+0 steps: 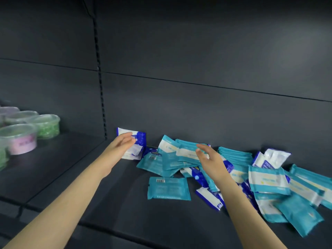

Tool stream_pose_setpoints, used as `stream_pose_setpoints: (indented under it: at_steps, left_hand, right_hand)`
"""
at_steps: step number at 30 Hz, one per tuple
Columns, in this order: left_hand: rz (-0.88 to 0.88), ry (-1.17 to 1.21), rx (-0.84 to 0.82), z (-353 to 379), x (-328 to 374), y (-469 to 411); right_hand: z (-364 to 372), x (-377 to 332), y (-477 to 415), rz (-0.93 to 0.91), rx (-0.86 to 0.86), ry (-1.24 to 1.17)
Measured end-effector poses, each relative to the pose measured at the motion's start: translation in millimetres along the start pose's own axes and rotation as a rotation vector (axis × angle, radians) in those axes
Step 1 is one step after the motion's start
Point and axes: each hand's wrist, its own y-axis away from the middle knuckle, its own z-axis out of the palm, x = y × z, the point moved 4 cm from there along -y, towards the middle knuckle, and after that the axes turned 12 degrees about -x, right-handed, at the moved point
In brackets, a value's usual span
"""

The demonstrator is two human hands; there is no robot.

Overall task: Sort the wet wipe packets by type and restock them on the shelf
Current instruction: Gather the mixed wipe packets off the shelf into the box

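A loose pile of wet wipe packets lies on the dark shelf (111, 198), teal ones (267, 180) mixed with blue-and-white ones (209, 195). One teal packet (168, 188) lies flat by itself in front of the pile. Two blue-and-white packets (138, 144) stand upright against the back wall at the left. My left hand (122, 145) is right in front of them, fingers spread, and I cannot tell whether it touches them. My right hand (209, 158) hovers open over the left part of the pile, above a stack of teal packets (181, 153).
Clear plastic tubs with green and pink contents (27, 133) stand on the neighbouring shelf section at the left. A slotted upright (100, 87) divides the two sections. The back wall rises behind the packets; the shelf's front edge runs below my forearms.
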Motion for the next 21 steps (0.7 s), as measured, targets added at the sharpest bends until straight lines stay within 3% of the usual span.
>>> stream_pose_setpoints:
  at_steps: [4,9,13,16,21]
  left_hand:
    - [0.017,-0.149,-0.04,-19,-9,-46]
    - [0.137,-0.625,-0.099,-38,-18,-115]
    - [0.158,-0.929,-0.072,-42,-38,-138]
    - [0.19,-1.028,-0.109,-45,-48,-129]
    - [0.246,-0.927,-0.221,-58,-61,-117]
  right_hand:
    - [13,15,-20,0.095,-0.01,0.081]
    - [24,24,-37,0.202,-0.092,0.281]
    - [35,15,-39,0.184,-0.099,0.424]
    - [45,20,-39,0.24,-0.15,0.458]
    - [63,16,-36,0.315,-0.12,0.662]
